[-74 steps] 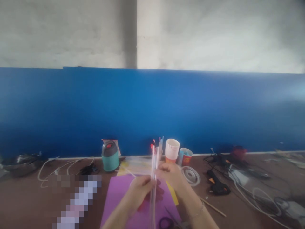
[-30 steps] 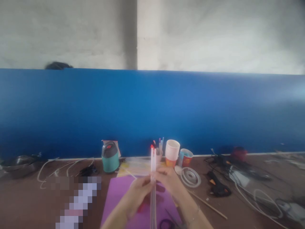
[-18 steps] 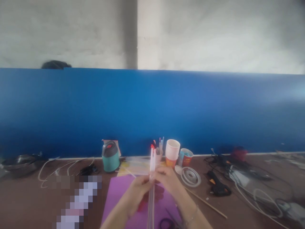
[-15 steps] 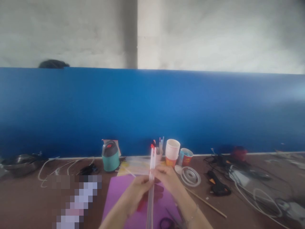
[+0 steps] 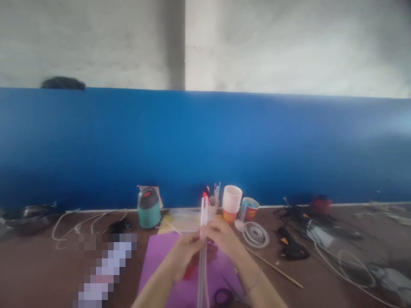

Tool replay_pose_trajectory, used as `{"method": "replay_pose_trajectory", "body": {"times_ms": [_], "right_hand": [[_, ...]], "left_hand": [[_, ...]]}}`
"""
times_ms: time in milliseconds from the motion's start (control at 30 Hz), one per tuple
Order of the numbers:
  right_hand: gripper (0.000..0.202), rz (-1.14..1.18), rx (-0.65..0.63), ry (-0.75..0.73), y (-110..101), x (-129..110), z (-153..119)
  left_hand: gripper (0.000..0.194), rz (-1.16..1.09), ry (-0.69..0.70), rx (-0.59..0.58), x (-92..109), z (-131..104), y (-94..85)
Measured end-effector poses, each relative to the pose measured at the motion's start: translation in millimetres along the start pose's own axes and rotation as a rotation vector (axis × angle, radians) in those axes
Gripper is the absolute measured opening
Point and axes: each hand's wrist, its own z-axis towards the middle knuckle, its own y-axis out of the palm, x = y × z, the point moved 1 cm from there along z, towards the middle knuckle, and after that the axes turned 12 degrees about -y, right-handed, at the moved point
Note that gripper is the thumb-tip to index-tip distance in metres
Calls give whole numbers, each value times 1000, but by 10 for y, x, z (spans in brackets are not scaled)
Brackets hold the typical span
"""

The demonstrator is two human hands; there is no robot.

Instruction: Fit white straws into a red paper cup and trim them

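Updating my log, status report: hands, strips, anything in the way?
Left hand, right hand holding clear strips. Strips side by side. Scissors nearby on purple sheet, possibly in the way.

Strips [image 5: 202, 214] seemingly whitish; sheet [image 5: 158, 252] purple; flask [image 5: 150, 214] teal (its top grey).

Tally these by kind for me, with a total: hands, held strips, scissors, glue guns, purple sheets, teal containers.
Hands: 2 (left hand, right hand)
Held strips: 2 visible
Scissors: 1
Glue gun: 1
Purple sheet: 1
Teal container: 1
Total: 8
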Motion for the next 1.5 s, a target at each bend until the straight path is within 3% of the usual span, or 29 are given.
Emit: {"method": "replay_pose_trajectory", "body": {"times_ms": [267, 400, 500, 600, 733, 800, 933, 1033, 1100, 1200, 1333, 1400, 1500], "right_hand": [[29, 97, 21, -46, 31, 17, 5], [27, 93, 183, -18, -32, -64, -10], [30, 79, 272, 15, -119, -127, -33], [32, 80, 309, 63, -182, -111, -33], [32, 148, 336, 85, -200, -4, 2], [31, 181, 363, 98, -195, 42, 15], [28, 239, 383, 125, -177, 80, 19], [29, 249, 388, 103, -157, 60, 11], [31, 240, 393, 79, -137, 21, 3], [32, 209, 352, 50, -93, -83, -19], [34, 134, 279, 23, -47, -233, -58], [35, 111, 254, 24, -42, -272, -73], [37, 125, 195, 35, -45, -276, -80]], "left_hand": [[50, 91, -15, -10, 34, 24, -31], [48, 636, 147, 198, 113, -64, -152], [80, 1059, 202, 339, 108, -158, -266], [81, 1216, 130, 356, 36, -151, -361], [75, 1305, 288, 429, -15, 22, -489], [73, 1300, 289, 479, -12, 106, -579], [72, 1288, 297, 473, 32, 130, -689], [56, 1168, 470, 502, 80, 62, -590], [45, 951, 537, 487, 85, 36, -444], [44, 605, 398, 347, 29, 64, -206], [45, 428, 148, 169, -51, 100, -19], [48, 355, 45, 140, -57, 84, 8], [48, 314, 12, 134, -35, 48, 14]]}}
